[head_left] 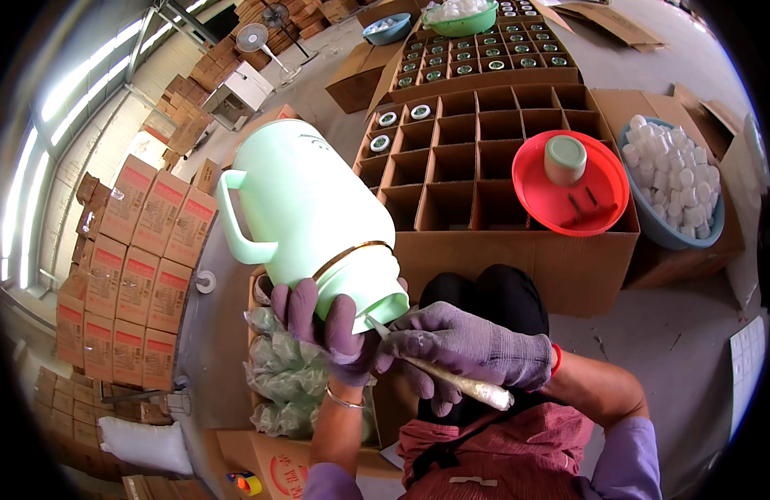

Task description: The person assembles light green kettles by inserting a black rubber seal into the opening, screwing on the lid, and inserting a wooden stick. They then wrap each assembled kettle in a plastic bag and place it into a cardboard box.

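A mint-green vacuum jug (305,196) with a side handle lies tilted in front of me, its open mouth pointing down toward my hands. My left hand (335,333), in a purple-grey glove, is closed around the neck end and supports it from below. In my gloved right hand (476,346) is a slim pointed tool with a tape-wrapped handle (468,383). Its grey tip touches the rim of the jug's mouth. Whether the tip is a blade or a driver cannot be made out. The inside of the jug is mostly hidden.
Ahead stands a divided carton (518,258) with a few round-topped items in its cells. A red basin (526,204) on it holds a pale green cup-shaped piece (566,158). White caps (672,179) fill a blue basin at right. Plastic-wrapped items (289,375) sit in a box at left.
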